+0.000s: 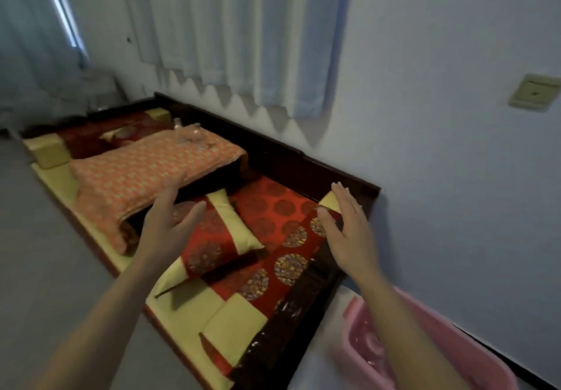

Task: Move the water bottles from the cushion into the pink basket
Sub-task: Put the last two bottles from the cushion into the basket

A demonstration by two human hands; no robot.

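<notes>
we hold our left hand (170, 216) and right hand (346, 225) mid-frame, fingers spread and empty, likely readying for the water bottles (191, 136) at upper left.

Clear water bottles (191, 136) at the far end of the orange-clothed low table (145, 174) are smeared by motion blur, and their number cannot be told. Nearer than that table and to its right, the pink basket (353, 329) is cut off by the bottom edge and partly hidden behind the right forearm (403, 313); its inside is blurred. Beyond the table's far left corner, a pale grey shape (94, 86) is too blurred to name. A wall plate (534, 93), right of the table, runs off the frame's edge.
</notes>
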